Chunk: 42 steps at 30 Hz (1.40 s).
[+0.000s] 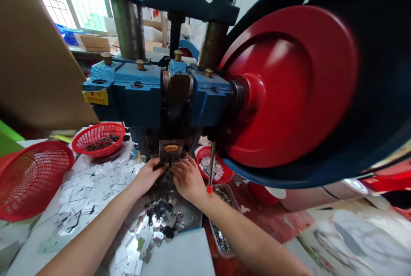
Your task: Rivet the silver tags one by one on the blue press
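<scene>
Press (136, 96) With Left Hand (148, 177) and Right Hand (190, 180) at Die Block (167, 178)

The press is blue and stands on the bench (184, 256); its red flywheel (279, 87) is on the right side. A plate (171, 149) with a yellow label is positioned directly above the fingertips of both hands.

Grip, left hand: thumb and fingers drawn close together at the left side of the die block. Grip, right hand: fingers bent and held together at the right side. Whether either grip has hold of a metal piece cannot be told, as the fingers cover the work point.

Flat blanks (93, 194) are spread loose toward the left edge of the bench. Shaped parts (163, 216) lie heaped between the forearms, from the die block toward the near edge.

A clear tray (226, 253) of small metal parts is located to the right of the heap, partly behind the right forearm. A rod (212, 164) hangs from the press; its red tip overlaps the right wrist in view, and contact cannot be determined.

A large red basket (35, 181) is at the left edge. A smaller basket (100, 153) behind it contains dark pieces. A third basket (228, 176), beyond the right hand, contains pale pieces.
</scene>
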Each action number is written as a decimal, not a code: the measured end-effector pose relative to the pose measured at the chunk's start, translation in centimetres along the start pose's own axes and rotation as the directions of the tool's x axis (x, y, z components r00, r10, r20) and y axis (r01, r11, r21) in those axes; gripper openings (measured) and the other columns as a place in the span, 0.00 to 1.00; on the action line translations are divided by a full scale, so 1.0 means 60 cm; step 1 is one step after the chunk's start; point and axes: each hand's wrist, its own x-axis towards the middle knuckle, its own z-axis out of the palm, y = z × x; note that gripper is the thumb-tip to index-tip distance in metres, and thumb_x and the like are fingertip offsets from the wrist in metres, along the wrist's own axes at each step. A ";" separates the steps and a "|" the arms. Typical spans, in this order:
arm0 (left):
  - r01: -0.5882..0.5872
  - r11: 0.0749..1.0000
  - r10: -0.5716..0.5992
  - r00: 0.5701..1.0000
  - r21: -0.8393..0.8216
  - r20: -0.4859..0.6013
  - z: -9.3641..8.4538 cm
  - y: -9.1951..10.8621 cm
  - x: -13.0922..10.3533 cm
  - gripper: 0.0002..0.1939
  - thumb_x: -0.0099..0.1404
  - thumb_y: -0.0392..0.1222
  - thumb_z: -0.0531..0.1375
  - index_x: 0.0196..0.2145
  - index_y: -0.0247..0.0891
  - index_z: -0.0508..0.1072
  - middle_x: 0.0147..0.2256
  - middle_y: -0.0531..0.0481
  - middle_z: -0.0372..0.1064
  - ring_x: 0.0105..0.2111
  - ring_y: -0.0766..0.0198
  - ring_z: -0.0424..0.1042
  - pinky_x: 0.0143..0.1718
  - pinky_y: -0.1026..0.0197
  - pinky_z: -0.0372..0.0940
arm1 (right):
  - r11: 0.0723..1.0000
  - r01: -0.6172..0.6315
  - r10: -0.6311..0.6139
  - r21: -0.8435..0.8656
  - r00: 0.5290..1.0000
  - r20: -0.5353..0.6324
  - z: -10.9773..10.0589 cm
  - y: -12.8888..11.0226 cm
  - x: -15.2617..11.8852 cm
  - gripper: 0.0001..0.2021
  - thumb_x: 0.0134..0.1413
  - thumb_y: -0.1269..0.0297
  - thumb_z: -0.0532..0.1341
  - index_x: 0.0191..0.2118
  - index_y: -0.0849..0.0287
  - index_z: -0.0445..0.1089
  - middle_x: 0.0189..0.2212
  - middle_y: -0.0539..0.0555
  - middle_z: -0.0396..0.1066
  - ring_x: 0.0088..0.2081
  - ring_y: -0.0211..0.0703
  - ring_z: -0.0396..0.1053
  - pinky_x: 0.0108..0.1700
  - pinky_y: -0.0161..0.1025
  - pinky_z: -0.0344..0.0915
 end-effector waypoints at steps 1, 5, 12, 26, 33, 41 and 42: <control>0.013 1.000 -0.013 1.000 -0.001 -0.006 0.000 0.002 -0.002 0.15 0.53 0.47 0.58 0.37 0.38 0.76 0.39 0.49 0.76 0.41 0.54 0.71 0.48 0.53 0.62 | 1.000 -0.007 0.007 -0.001 1.000 -0.006 -0.001 0.000 -0.002 0.15 0.55 0.73 0.56 0.46 0.52 0.72 0.42 0.51 0.73 0.49 0.43 0.64 0.60 0.49 0.46; 0.039 0.999 -0.039 0.999 0.000 -0.022 -0.001 0.003 -0.008 0.15 0.53 0.47 0.58 0.36 0.38 0.75 0.38 0.50 0.77 0.41 0.54 0.72 0.47 0.53 0.63 | 0.999 -0.017 0.018 -0.045 1.000 0.020 -0.006 -0.002 -0.008 0.17 0.57 0.72 0.56 0.49 0.50 0.70 0.44 0.51 0.73 0.51 0.43 0.62 0.60 0.48 0.48; 0.001 1.000 0.000 0.999 0.017 -0.045 0.001 -0.009 -0.004 0.16 0.52 0.45 0.59 0.38 0.39 0.75 0.40 0.49 0.76 0.43 0.54 0.71 0.50 0.52 0.61 | 0.981 0.075 -0.070 -0.177 0.997 0.032 -0.007 -0.004 -0.012 0.12 0.62 0.65 0.54 0.46 0.48 0.71 0.45 0.50 0.70 0.52 0.45 0.59 0.61 0.52 0.43; -0.019 0.998 0.023 0.998 0.063 -0.060 0.012 -0.023 -0.001 0.16 0.54 0.43 0.55 0.38 0.38 0.75 0.44 0.46 0.73 0.48 0.50 0.67 0.54 0.48 0.57 | 0.929 -0.237 0.251 0.286 0.968 -0.012 0.019 0.009 0.006 0.13 0.52 0.73 0.58 0.42 0.55 0.73 0.44 0.53 0.69 0.47 0.42 0.65 0.52 0.40 0.61; 0.025 0.999 -0.023 0.998 0.039 -0.064 0.013 -0.026 -0.003 0.17 0.54 0.45 0.55 0.40 0.36 0.74 0.43 0.45 0.74 0.44 0.52 0.70 0.50 0.50 0.61 | 0.627 -0.409 0.477 0.663 0.874 0.087 0.079 0.020 0.021 0.18 0.46 0.74 0.57 0.45 0.59 0.70 0.40 0.52 0.72 0.43 0.43 0.69 0.47 0.39 0.65; 0.031 0.999 -0.029 0.999 0.026 -0.042 0.009 -0.023 -0.002 0.16 0.52 0.43 0.57 0.38 0.38 0.74 0.43 0.46 0.73 0.47 0.52 0.69 0.52 0.50 0.59 | 0.612 -0.427 0.439 0.665 0.883 0.163 0.070 0.029 0.039 0.18 0.40 0.74 0.58 0.41 0.59 0.71 0.36 0.51 0.74 0.41 0.46 0.69 0.45 0.40 0.66; 0.030 0.999 -0.029 0.999 0.027 -0.040 0.010 -0.022 -0.002 0.16 0.52 0.43 0.57 0.38 0.38 0.74 0.43 0.47 0.73 0.47 0.52 0.68 0.52 0.50 0.58 | 0.620 -0.424 0.432 0.661 0.887 0.164 0.070 0.029 0.041 0.17 0.40 0.74 0.58 0.41 0.59 0.71 0.36 0.51 0.74 0.41 0.46 0.69 0.45 0.40 0.66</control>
